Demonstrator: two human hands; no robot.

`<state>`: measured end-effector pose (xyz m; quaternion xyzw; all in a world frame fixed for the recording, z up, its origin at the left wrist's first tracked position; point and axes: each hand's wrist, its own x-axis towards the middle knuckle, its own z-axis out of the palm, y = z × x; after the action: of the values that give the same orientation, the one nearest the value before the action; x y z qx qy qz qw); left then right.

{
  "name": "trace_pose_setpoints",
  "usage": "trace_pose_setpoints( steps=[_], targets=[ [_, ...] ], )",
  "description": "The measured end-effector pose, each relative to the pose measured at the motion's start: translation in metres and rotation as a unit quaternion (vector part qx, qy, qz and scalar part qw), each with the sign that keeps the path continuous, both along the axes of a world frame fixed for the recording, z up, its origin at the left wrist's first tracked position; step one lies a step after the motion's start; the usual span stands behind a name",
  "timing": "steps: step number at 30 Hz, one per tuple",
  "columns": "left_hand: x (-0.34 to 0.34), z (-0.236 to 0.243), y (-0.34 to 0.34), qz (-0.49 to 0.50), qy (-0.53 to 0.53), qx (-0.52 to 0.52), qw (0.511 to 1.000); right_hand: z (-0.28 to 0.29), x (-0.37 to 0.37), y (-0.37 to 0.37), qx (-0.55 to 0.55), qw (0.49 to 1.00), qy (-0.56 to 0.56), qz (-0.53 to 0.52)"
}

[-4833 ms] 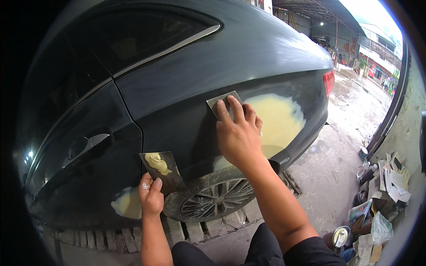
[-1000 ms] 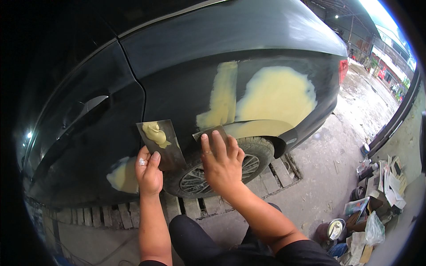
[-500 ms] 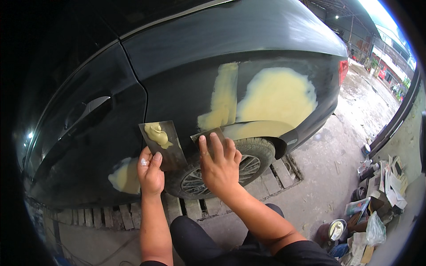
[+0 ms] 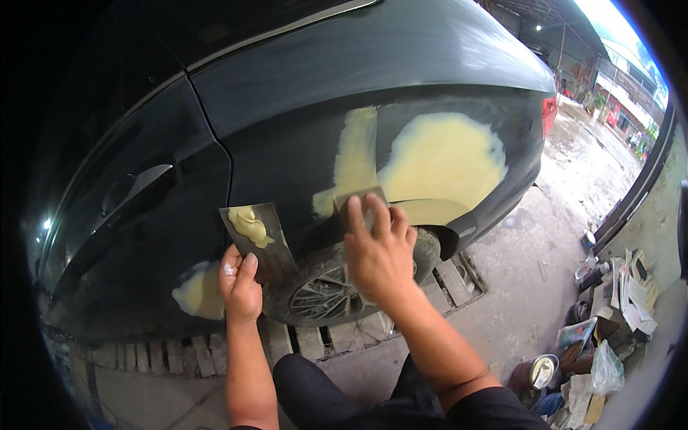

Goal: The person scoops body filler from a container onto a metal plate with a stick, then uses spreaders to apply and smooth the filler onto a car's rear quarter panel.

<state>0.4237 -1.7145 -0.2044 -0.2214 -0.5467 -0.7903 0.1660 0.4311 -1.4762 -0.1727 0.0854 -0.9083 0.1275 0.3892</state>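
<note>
My left hand [image 4: 241,288] pinches the lower edge of a dark flat putty board [image 4: 276,254], tilted in front of the car. A lump of yellowish body filler [image 4: 251,226] sits on its upper part. My right hand [image 4: 380,251] has its fingers on a flat putty spreader [image 4: 362,195], pressed to the black car panel [image 4: 287,154] just above the wheel arch. A strip of filler [image 4: 356,147] rises from the spreader, with a wide pale patch [image 4: 444,165] to its right. The fingers partly hide the spreader.
Below the panel is the rear wheel [image 4: 322,294], beside a slatted floor grate [image 4: 312,337]. Another filler patch [image 4: 201,292] marks the door at lower left. On the right lie an opened can [image 4: 542,371], papers [image 4: 634,301] and a plastic bag [image 4: 607,369] along the wall.
My right hand has moved right and slightly up with the spreader, onto the foot of the filler strip. My left hand and the board have hardly moved.
</note>
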Motion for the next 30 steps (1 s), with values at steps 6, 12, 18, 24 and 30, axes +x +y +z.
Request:
trace_pose_setpoints(
  steps=[6, 12, 18, 24, 30],
  targets=[
    [-0.002, 0.001, 0.002, 0.005, 0.0, 0.001, 1.0, -0.029, 0.013, 0.006, -0.002, 1.0, -0.009, 0.021],
    [0.002, 0.004, 0.0, 0.009, 0.002, -0.012, 1.0, 0.044, -0.009, 0.045, -0.016, 0.999, 0.032, -0.029],
    [-0.001, 0.0, 0.001, 0.011, 0.003, -0.012, 1.0, 0.083, -0.043, 0.058, -0.007, 0.997, 0.075, -0.007],
    [0.001, 0.003, 0.007, 0.039, -0.002, -0.007, 0.999, 0.08, -0.059, 0.051, -0.013, 0.997, 0.074, -0.012],
    [-0.001, -0.002, 0.001, 0.022, 0.01, -0.015, 1.0, 0.075, -0.053, 0.054, 0.022, 0.997, 0.067, -0.012]
  ],
)
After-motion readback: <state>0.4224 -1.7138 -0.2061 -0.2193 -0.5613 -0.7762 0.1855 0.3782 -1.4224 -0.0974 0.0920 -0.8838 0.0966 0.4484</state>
